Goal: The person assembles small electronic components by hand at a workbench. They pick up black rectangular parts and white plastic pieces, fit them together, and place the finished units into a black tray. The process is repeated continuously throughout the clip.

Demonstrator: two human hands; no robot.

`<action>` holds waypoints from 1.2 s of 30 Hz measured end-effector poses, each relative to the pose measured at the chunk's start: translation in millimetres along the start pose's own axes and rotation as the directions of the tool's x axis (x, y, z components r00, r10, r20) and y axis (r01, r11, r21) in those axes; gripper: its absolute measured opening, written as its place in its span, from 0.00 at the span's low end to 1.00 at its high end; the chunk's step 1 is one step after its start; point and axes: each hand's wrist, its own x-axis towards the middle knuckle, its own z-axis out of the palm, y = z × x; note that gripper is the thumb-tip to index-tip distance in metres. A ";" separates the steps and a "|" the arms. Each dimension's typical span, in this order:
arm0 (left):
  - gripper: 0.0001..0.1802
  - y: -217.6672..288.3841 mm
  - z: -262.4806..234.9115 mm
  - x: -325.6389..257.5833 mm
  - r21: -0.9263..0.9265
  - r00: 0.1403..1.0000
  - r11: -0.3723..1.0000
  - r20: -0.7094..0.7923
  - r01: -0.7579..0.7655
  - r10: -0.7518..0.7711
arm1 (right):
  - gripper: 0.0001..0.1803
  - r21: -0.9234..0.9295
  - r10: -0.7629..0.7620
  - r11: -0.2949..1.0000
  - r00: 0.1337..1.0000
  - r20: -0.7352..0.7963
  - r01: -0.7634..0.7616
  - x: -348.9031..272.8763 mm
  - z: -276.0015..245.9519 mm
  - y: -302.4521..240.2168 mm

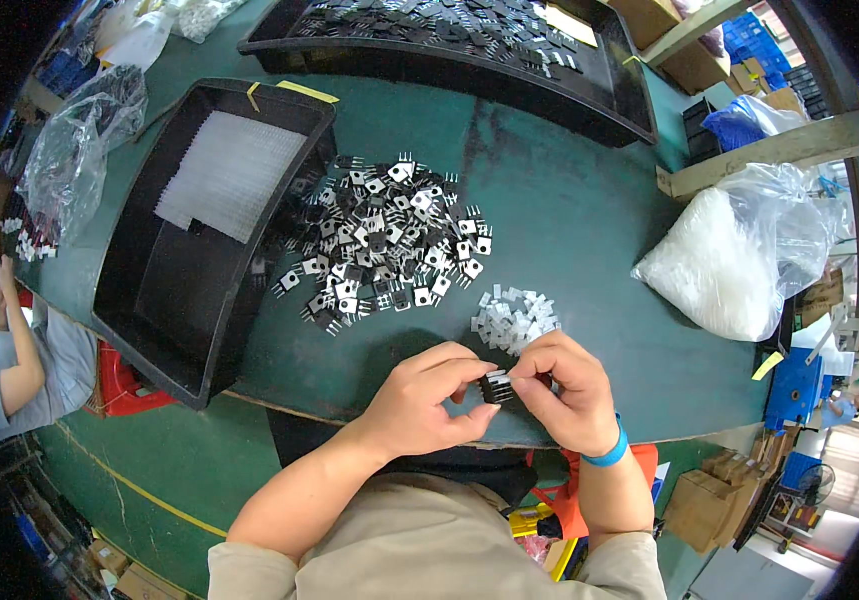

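Near the table's front edge, my left hand (433, 402) grips a black power transistor (497, 390) between thumb and fingers, its metal legs showing. My right hand (571, 392), a blue band on its wrist, is closed in a pinch against the transistor's right side. Its fingertips hide whatever they hold. Just beyond my hands lies a small heap of white translucent plastic pieces (515, 318). Farther off and to the left spreads a large loose pile of transistors (379, 235) with metal faces and legs.
At left stands a black bin (164, 300) holding a white ribbed sheet (229, 175). A long black tray (449, 75) full of dark parts lies at the back. A plastic bag of white pieces (719, 260) rests at right. Another person (24, 365) sits at far left.
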 end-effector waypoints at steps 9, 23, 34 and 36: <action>0.22 -1.2 0.1 -0.4 0.009 1.000 1.000 -0.014 0.000 0.000 | 0.10 -0.111 -0.093 0.990 0.996 -0.016 0.090 -1.1 -2.6 -3.2; 0.21 0.1 -2.0 0.1 0.014 1.000 1.000 0.013 0.011 -0.012 | 0.12 -0.225 -0.153 0.966 0.984 -0.093 0.129 -6.9 -3.9 -3.7; 0.21 -1.3 -0.7 0.0 -0.004 0.999 0.999 -0.019 0.041 -0.041 | 0.11 -0.364 0.242 0.883 0.953 -0.185 -0.295 -10.6 -18.7 17.7; 0.20 1.1 -1.6 1.1 -0.006 0.999 0.999 -0.015 0.040 -0.040 | 0.13 -0.428 0.146 0.880 0.975 -0.166 -0.204 -10.9 -15.9 21.0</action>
